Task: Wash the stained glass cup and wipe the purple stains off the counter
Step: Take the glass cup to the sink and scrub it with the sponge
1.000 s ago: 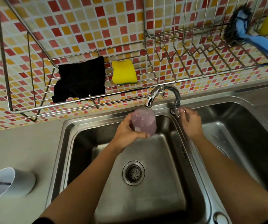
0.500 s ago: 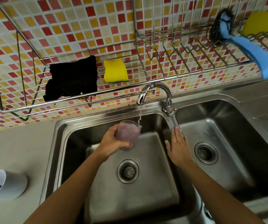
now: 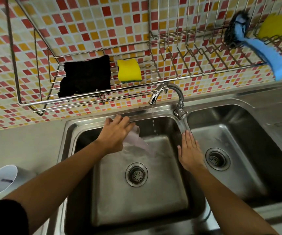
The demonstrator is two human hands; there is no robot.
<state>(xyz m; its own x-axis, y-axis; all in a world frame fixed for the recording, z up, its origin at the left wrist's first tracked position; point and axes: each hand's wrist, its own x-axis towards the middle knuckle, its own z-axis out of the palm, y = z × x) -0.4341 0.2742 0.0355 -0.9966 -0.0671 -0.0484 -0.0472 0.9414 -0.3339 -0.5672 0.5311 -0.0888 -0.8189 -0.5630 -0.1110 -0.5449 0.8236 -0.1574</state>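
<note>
Mosaic tiles backed a steel sink point(image 3: 85, 126) set in the grey tabletop point(image 3: 26, 146). Over the left basin the left hand point(image 3: 115, 134) held the glass point(image 3: 137, 143), its fingers point(image 3: 121, 118) wrapped over the top, so the grip was mostly hidden. Wet glass is probably slippery and fragile; holding around the body seems safest. The right hand point(image 3: 190, 152) lay flat and empty, fingers together, right of the glass. Motion blurred the glass, and I saw no purple stains on the tabletop.

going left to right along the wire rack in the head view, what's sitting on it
black cloth → yellow sponge → blue-handled brush → a second yellow sponge at the far right, partly behind the brush handle
</note>
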